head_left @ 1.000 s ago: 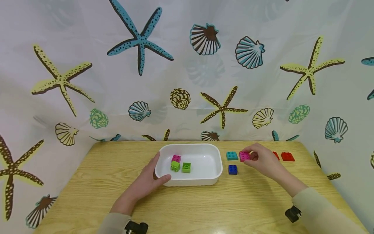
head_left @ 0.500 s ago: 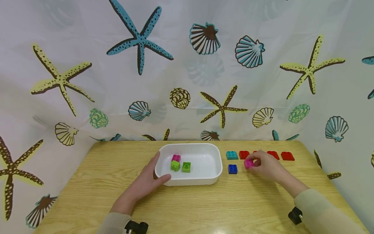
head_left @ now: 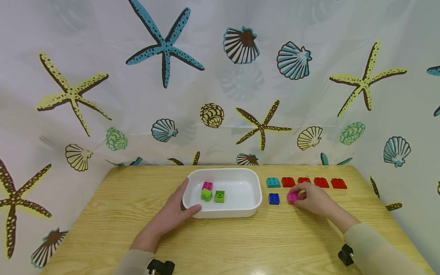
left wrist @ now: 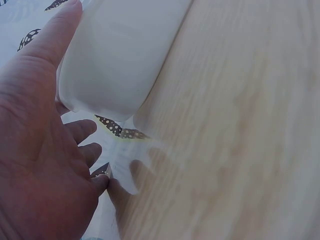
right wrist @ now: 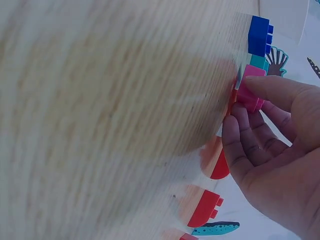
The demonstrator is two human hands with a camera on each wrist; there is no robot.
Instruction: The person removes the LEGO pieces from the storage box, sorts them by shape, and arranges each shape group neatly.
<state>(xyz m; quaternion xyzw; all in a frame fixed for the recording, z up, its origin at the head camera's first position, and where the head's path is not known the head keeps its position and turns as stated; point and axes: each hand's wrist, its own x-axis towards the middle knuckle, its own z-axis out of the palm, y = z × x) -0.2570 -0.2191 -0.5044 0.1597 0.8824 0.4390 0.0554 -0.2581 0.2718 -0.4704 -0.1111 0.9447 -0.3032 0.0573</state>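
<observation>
My right hand (head_left: pixel 313 199) pinches a pink toy building block (head_left: pixel 293 197) between thumb and fingers. In the right wrist view the pink block (right wrist: pixel 251 87) stands studs to the right, with the thumb on its near face. A blue block (head_left: pixel 274 198) lies just left of it on the table. My left hand (head_left: pixel 174 208) rests against the left end of a white plastic tray (head_left: pixel 240 214), thumb along the front corner and fingers along the side. In the left wrist view the thumb lies straight on the tray wall (left wrist: pixel 120 55); the other visible fingers stand off it.
Inside the tray lie another pink block (head_left: pixel 207 186) and two lime-green blocks, one tilted (head_left: pixel 206 194), one upside down (head_left: pixel 219 196). Behind my right hand runs a row: a teal block (head_left: pixel 273 182) and several red ones (head_left: pixel 338 183). A patterned curtain (head_left: pixel 220 145) closes off the wooden table's back.
My right hand has drawn the pink block from over the red row toward me, setting it lower beside the blue block and uncovering red blocks. The left hand and tray have stayed put.
</observation>
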